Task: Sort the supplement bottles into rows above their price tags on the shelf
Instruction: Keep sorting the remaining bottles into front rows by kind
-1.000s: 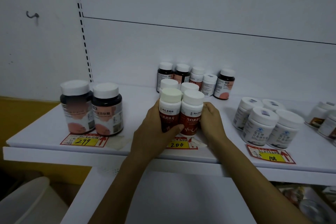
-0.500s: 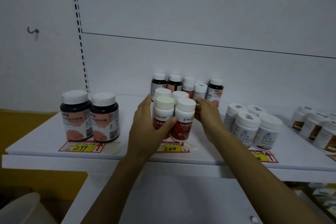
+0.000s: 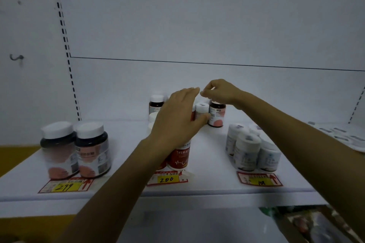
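Left hand (image 3: 175, 118), right hand (image 3: 220, 90) risen toward back bottles (image 3: 217, 117) (contents unseen)

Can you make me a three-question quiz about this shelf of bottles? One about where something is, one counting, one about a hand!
1. Where do the two dark bottles stand? A. Above the 299 tag. B. On the floor. C. At the far right.
2. How many price tags show? A. One. B. Three. C. Six.
3. How is the left hand? A. In a fist. B. Gripping a dark bottle. C. Open, fingers straight.
Answers: 1 A, just behind that tag. 2 B: 299 tag, 200 tag, 108 tag. 3 C, fingers stretched out.
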### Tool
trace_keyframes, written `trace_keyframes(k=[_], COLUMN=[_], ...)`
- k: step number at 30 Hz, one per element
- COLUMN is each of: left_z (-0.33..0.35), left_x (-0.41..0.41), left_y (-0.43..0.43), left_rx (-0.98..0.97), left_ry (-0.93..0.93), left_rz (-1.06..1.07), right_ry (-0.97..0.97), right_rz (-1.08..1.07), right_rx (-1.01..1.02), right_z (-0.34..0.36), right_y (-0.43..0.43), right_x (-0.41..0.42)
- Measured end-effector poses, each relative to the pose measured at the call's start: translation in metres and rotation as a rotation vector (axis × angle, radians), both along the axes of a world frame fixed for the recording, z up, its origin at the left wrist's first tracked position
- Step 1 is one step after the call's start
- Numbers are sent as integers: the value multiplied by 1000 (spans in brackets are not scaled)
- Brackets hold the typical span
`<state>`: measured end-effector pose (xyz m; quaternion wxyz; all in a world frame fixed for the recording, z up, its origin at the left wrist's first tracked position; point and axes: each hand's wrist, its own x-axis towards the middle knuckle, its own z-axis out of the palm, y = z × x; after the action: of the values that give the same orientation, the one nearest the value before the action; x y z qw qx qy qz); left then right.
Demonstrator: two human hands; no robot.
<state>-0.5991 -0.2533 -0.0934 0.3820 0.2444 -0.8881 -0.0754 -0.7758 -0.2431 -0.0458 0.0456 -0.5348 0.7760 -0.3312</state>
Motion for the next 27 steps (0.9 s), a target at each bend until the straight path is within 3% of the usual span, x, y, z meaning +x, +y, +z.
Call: trace_keyframes(k=[5, 10, 23, 27], left_z=[9, 13, 24, 22], left_x=[-15, -31, -65, -73], left_y=[0, 4, 15, 24], left_rx=[-63, -87, -76, -62], left_ry=[-218, -305, -347, -343], left_rz=[0, 14, 203, 246], right_ry=[301, 470, 533, 447], right_rz=[-84, -68, 109, 125], right_rx=[197, 356, 384, 328], right_z=[1, -9, -37, -36], right_y=[-6, -19, -80, -77], right_x=[-45, -86, -141, -149])
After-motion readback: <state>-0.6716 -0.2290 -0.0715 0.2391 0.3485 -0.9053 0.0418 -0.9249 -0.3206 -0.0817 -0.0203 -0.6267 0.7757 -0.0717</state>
